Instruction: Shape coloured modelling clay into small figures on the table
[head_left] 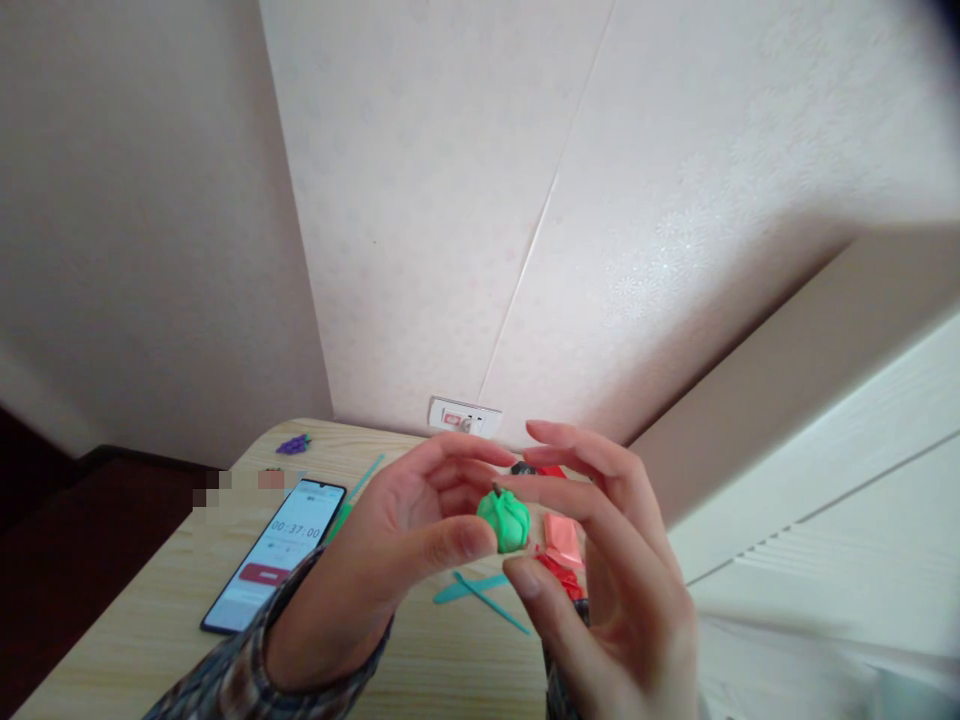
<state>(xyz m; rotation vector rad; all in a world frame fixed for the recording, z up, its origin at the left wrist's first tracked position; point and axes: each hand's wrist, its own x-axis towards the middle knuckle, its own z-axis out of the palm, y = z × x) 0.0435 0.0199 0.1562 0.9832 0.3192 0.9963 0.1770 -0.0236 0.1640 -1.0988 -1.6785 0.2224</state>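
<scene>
A small green clay ball (505, 520) with ridged sides and a dark stem is held up above the table between both hands. My left hand (375, 570) pinches it from the left with thumb and fingers. My right hand (600, 560) grips it from the right, thumb below and fingers curved over the top. Both hands are closed on the clay.
A light wooden table (150, 640) holds a phone (274, 568) showing a timer, teal plastic modelling tools (480, 592), pink clay (562, 540), red clay (559, 575) and a small purple clay piece (292, 443). A wall socket (463, 416) sits behind.
</scene>
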